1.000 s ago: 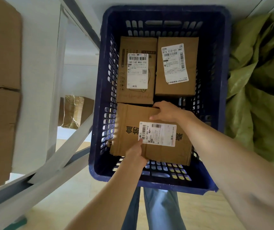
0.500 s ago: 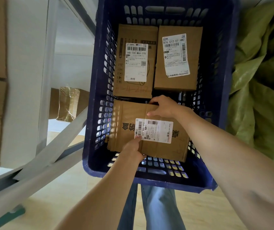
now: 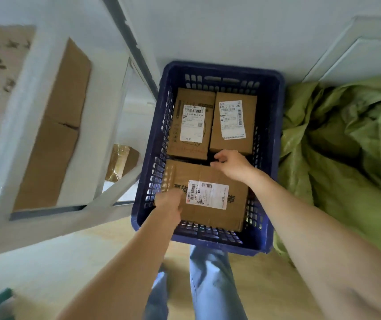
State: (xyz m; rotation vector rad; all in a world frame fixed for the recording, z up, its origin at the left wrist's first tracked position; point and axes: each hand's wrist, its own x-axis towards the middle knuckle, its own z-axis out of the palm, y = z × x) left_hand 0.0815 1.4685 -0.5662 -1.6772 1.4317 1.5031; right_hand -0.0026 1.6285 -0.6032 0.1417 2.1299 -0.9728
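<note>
Inside blue crate (image 3: 222,70) | left hand (image 3: 169,202) grasps labelled parcel (image 3: 204,175) near-left | right hand (image 3: 232,166) curled over far edge

White wall (image 3: 231,31), pale wood floor (image 3: 261,280), white shelf frame (image 3: 34,93) at left, perhaps a door panel (image 3: 369,56), green sacking (image 3: 334,146) at right

The blue slotted crate (image 3: 270,135) carries three cardboard boxes on its bottom, each with a white label facing up. The far-left box (image 3: 190,123) and the far-right box (image 3: 232,120) lie side by side, and the wider near box (image 3: 191,172) lies crosswise just in front of them.
</note>
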